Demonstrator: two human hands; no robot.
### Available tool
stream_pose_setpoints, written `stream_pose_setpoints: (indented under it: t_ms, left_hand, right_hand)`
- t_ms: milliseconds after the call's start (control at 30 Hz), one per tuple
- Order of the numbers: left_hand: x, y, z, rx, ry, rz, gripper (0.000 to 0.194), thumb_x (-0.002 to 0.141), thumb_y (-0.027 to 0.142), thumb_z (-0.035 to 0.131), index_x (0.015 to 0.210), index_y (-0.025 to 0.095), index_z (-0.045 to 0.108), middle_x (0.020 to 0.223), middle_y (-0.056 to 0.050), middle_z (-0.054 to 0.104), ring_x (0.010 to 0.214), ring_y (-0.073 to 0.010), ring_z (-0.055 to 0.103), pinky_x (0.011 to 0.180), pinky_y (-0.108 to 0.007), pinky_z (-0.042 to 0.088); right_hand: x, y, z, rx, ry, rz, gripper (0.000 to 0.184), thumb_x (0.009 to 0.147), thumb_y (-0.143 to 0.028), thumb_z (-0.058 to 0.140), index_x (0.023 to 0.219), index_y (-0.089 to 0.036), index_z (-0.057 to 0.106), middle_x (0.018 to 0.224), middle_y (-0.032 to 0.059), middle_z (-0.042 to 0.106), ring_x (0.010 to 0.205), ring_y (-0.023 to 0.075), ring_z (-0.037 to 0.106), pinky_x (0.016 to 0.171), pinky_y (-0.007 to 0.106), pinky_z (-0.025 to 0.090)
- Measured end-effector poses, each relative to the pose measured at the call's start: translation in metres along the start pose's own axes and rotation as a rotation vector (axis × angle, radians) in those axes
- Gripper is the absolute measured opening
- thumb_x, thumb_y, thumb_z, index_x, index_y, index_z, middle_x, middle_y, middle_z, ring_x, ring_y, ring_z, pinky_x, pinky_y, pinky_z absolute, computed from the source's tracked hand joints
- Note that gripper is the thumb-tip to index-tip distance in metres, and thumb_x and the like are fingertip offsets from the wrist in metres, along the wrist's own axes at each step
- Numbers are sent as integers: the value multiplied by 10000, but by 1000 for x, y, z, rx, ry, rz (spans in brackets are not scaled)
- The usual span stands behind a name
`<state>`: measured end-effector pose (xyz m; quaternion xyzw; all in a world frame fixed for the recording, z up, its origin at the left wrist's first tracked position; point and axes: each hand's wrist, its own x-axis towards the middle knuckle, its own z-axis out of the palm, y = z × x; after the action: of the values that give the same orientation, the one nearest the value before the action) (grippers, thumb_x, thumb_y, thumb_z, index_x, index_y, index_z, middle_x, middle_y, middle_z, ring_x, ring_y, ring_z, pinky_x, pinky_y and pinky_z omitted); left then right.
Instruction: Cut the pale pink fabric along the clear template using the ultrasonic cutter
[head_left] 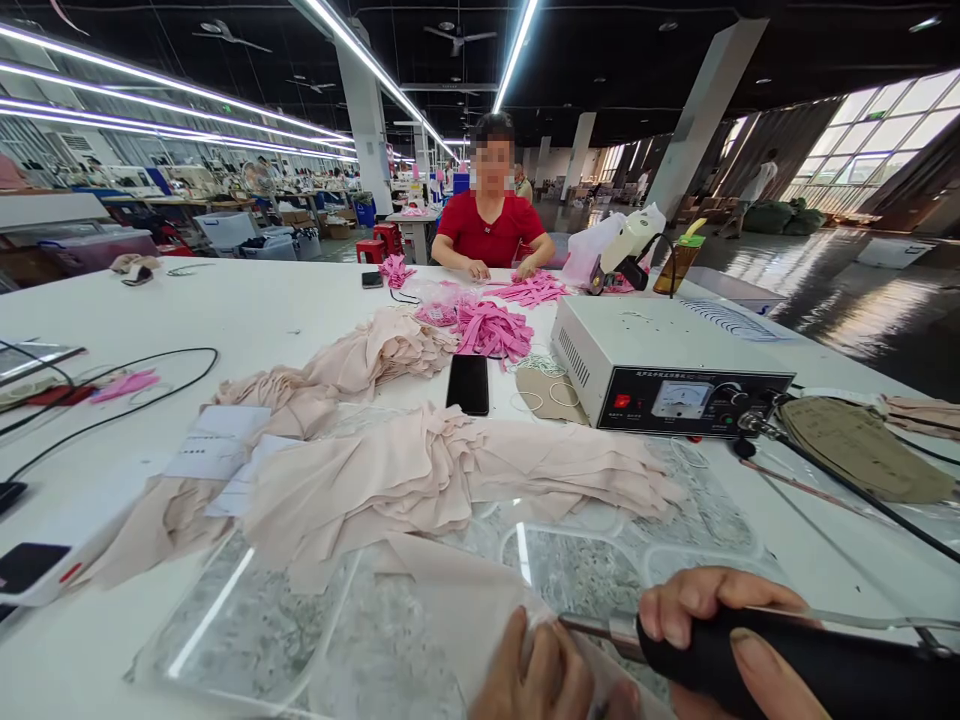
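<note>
My right hand (720, 630) is wrapped round the black handle of an ultrasonic hand welder (795, 655). Its metal tip points left and meets a thin beige fabric piece (450, 590) beside my left fingers. With curled fingers, my left hand (536, 670) grips that fabric against a clear-covered, marble-patterned mat (405, 650). Just beyond lies a fanned stack of beige fabric pieces (367, 470), spreading to the right. Another beige bundle (375, 350) sits farther back, with paper slips (217, 440) on its left part.
A control box with a meter (667, 360) stands at right, a thick cable (862, 490) running from it. A phone (467, 385) lies near pink strips (495, 330). Across the white table (247, 300), a person in red (487, 225) handles pink strips. Olive pieces (862, 450) lie far right.
</note>
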<state>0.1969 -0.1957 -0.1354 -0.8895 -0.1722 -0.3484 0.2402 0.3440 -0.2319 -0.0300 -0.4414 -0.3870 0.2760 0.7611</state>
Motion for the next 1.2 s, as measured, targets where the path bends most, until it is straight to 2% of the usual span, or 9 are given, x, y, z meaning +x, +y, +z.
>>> stream_pose_setpoints:
  t_ms: [233, 500, 800, 933, 1000, 1067, 1100, 1133, 1200]
  left_hand:
    - [4, 0, -2, 6, 40, -30, 306, 927, 383, 605, 1181, 230, 530, 841, -29, 652, 811, -197, 624, 893, -460, 491]
    - [10, -4, -5, 4, 99, -52, 261, 905, 393, 630, 1095, 236, 543, 814, -15, 647, 787, -184, 623, 903, -412, 490]
    - [4, -4, -1, -6, 87, -29, 309, 927, 399, 593, 1172, 226, 521, 869, -34, 653, 815, -193, 618, 916, -444, 474]
    - [9, -6, -3, -16, 128, -39, 273, 916, 360, 599, 1150, 232, 538, 876, -45, 652, 813, -197, 616, 889, -412, 480]
    - [14, -12, -9, -59, 140, -62, 207, 925, 339, 564, 1102, 231, 562, 869, -57, 649, 812, -208, 617, 842, -382, 495]
    - [21, -23, -20, -139, 103, -66, 180, 937, 326, 521, 1071, 223, 580, 876, -69, 646, 784, -206, 617, 758, -337, 513]
    - [25, -32, -26, -196, 28, -35, 199, 943, 332, 506, 1089, 219, 580, 913, -72, 646, 760, -193, 616, 717, -313, 517]
    - [29, -41, -33, -260, 5, 22, 236, 947, 349, 492, 1105, 199, 582, 931, -81, 644, 709, -173, 605, 635, -272, 506]
    - [38, -63, -45, -338, -108, 25, 267, 913, 261, 521, 1153, 160, 577, 1023, -112, 648, 794, -188, 623, 668, -283, 519]
  right_hand:
    - [3, 0, 8, 81, 148, 96, 125, 791, -311, 637, 757, -241, 539, 672, -21, 487, 548, 138, 516, 543, 323, 521]
    - [5, 1, 16, 102, 158, 39, 114, 761, -297, 652, 735, -233, 561, 634, -24, 499, 505, 124, 506, 500, 295, 512]
    - [4, 1, 17, 46, 118, -6, 104, 802, -281, 647, 756, -234, 566, 647, -19, 533, 516, 132, 521, 518, 321, 526]
    - [4, -5, 19, 129, 200, -11, 108, 753, -282, 656, 727, -223, 569, 622, -29, 495, 492, 117, 494, 498, 299, 513]
    - [1, -8, 13, 164, 258, 10, 118, 732, -291, 654, 721, -225, 557, 635, -30, 469, 503, 118, 483, 498, 301, 506]
    - [-6, -10, -1, 184, 309, 28, 133, 724, -300, 655, 735, -234, 540, 665, -27, 450, 518, 126, 473, 496, 313, 497]
    - [-10, -11, -10, 188, 333, 27, 143, 724, -309, 656, 744, -240, 532, 678, -26, 441, 522, 130, 468, 491, 320, 490]
    - [-15, -10, -20, 192, 349, -1, 147, 739, -329, 648, 755, -246, 528, 694, -22, 437, 524, 134, 459, 484, 324, 481]
    - [-25, -9, -39, 172, 344, -21, 163, 771, -385, 623, 771, -252, 528, 711, -13, 427, 532, 143, 453, 478, 335, 473]
